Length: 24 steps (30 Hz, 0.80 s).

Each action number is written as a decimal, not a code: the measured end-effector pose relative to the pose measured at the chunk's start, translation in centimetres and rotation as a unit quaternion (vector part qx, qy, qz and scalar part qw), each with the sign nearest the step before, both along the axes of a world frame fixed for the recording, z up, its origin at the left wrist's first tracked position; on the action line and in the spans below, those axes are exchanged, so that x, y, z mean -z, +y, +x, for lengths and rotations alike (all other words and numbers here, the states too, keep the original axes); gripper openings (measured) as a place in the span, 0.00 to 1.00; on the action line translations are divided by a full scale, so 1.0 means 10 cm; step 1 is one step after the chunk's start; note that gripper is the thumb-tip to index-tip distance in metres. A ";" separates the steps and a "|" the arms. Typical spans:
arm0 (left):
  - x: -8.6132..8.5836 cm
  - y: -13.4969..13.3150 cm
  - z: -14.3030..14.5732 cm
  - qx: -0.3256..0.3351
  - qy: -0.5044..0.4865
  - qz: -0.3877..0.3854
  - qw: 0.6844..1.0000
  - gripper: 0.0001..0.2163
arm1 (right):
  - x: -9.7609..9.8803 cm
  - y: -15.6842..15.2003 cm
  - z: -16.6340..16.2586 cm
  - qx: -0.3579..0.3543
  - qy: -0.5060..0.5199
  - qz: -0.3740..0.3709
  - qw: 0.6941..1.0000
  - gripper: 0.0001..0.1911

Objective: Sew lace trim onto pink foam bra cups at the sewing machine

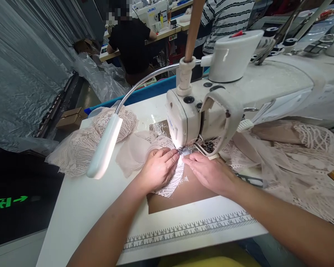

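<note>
Under the needle area of a white sewing machine (183,116) lies a pale lace piece (176,181) with a curved edge. My left hand (159,168) rests on its left side, fingers together and curled over the lace. From the right, my right hand (204,168) pinches the lace's edge close to the presser foot (187,150). Its fingertips partly hide the fabric there. Beneath the lace is a brown sheet (195,193) on the white table (100,207). Sheer lace cups (135,148) lie behind my left hand.
A lamp (105,146) on a bent metal neck hangs over the table's left side, beside bundled lace pieces (78,148). More lace fabric (284,159) is piled at right. A printed ruler (189,230) runs along the front edge. Two people sit or stand beyond the machine.
</note>
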<state>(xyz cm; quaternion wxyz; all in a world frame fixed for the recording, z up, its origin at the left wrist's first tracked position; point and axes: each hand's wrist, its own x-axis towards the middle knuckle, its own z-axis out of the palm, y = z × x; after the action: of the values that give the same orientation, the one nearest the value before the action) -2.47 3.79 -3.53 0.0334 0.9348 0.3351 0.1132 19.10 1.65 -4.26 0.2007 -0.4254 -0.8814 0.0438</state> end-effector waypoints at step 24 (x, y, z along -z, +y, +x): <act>-0.12 -0.16 -0.02 -0.044 -0.020 -0.054 0.997 0.12 | -0.03 0.00 0.01 0.019 0.041 -0.023 0.999 0.16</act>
<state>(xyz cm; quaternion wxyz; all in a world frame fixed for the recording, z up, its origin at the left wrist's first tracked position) -2.69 2.20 -2.38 0.0854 0.9135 0.3805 0.1155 19.17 1.67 -3.95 0.2277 -0.4447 -0.8628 0.0775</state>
